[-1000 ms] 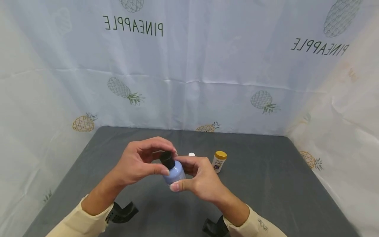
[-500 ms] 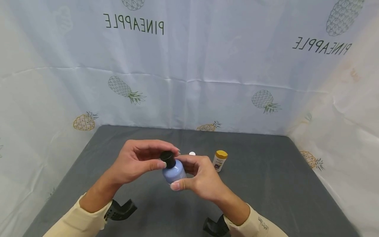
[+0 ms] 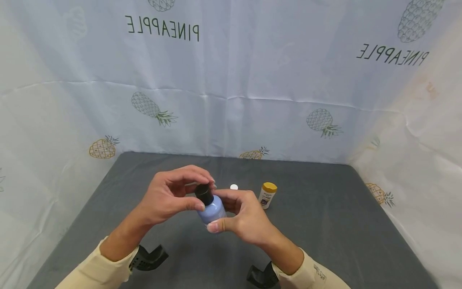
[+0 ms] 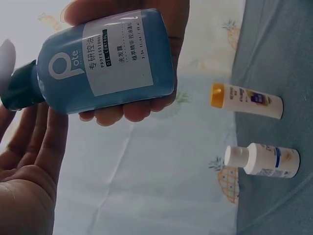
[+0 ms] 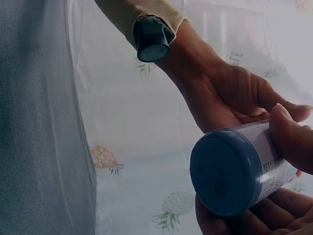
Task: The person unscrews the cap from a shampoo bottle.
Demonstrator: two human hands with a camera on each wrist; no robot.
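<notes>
A blue shampoo bottle [image 3: 212, 210] with a black cap [image 3: 203, 193] is held up over the table, tilted to the left. My right hand [image 3: 249, 216] grips its body, thumb in front and fingers behind. At the cap is my left hand [image 3: 173, 196], with the thumb at the cap's lower edge and bent fingers around the far side. The left wrist view shows the bottle's printed label [image 4: 120, 54] and the cap on the neck. From the right wrist, the bottle's round base [image 5: 225, 171] faces the camera.
Behind the right hand stands a small white bottle with a yellow cap [image 3: 267, 196]. Beside it is a second white bottle [image 4: 274, 160], mostly hidden by the hand in the head view. A pineapple-print curtain [image 3: 231, 80] borders the grey table [image 3: 325, 224].
My left thumb moved up onto the cap, then back down to its lower edge, while the left fingers straightened and bent again. The right hand and the bottle hardly moved.
</notes>
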